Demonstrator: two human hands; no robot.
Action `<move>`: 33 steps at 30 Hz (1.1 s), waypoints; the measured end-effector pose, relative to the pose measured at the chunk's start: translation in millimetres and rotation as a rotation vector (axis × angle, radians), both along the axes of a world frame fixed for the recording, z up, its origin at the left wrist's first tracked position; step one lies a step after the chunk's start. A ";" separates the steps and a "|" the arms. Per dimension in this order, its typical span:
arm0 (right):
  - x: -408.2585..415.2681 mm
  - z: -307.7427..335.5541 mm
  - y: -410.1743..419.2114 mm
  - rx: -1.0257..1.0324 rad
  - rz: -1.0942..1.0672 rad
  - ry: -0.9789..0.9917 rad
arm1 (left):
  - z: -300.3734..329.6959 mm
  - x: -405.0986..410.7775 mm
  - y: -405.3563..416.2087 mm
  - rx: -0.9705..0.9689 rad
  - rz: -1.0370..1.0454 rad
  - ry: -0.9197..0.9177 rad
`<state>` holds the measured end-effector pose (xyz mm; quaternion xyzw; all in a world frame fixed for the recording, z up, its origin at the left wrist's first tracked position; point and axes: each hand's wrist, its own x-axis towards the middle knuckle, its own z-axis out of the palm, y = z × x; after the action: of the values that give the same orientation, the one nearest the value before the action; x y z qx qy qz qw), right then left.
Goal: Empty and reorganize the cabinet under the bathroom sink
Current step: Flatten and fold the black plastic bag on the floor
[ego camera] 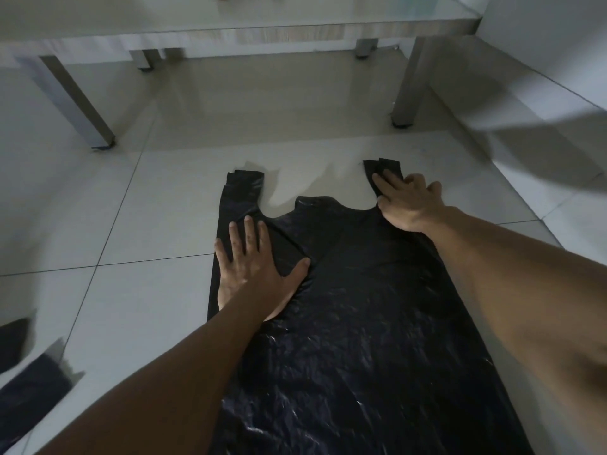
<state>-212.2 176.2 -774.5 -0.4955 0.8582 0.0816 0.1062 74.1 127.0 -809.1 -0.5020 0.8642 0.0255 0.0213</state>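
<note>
One black plastic bag (361, 307) is laid out flat on the tiled floor (138, 205), handles pointing away from the person, toward the open space under a legged cabinet or counter (295, 31).

Left hand (256, 274): fingers straight and spread, palm pressing flat on the bag near its left handle (243, 185). Not gripping anything.

Right hand (407, 201): fingers extended, lying on the right handle (382, 172), pressing it to the floor. No curl or pinch that I can see.

Read: the bag is being smoothed flat, probably for folding. No fold made in it yet as far as I can see.

Progress, judged from this view only: the floor under the unit shows nothing stored, so the emptying part looks done or close to it there. Two dark pieces (29, 379) at the lower left edge, blurred; could be more bags, can't tell if folded.

Left to do: fold this bag, handle the rest, put things back. Nothing returned to storage in view.
</note>
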 end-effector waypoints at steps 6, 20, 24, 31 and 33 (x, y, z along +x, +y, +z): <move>49.8 -2.0 58.4 -0.384 -0.107 0.048 | -1.4 1.0 0.3 -0.004 -0.002 0.013; 50.8 21.0 88.0 -0.018 -0.174 -0.415 | 49.4 11.0 -17.9 0.457 0.174 0.466; 85.2 35.4 115.2 -0.337 0.008 -0.229 | 56.4 39.2 65.5 0.210 -0.086 0.430; 164.7 11.9 222.6 -0.166 0.063 -0.127 | 29.9 82.1 189.7 0.096 -0.281 0.157; 180.8 9.7 242.0 -0.136 0.064 -0.126 | 24.3 90.0 205.3 0.084 -0.304 0.107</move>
<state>-31.4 418.2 -764.7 -0.5327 0.8372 -0.0051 0.1234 164.1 332.3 -784.9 -0.3620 0.9283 0.0847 0.0000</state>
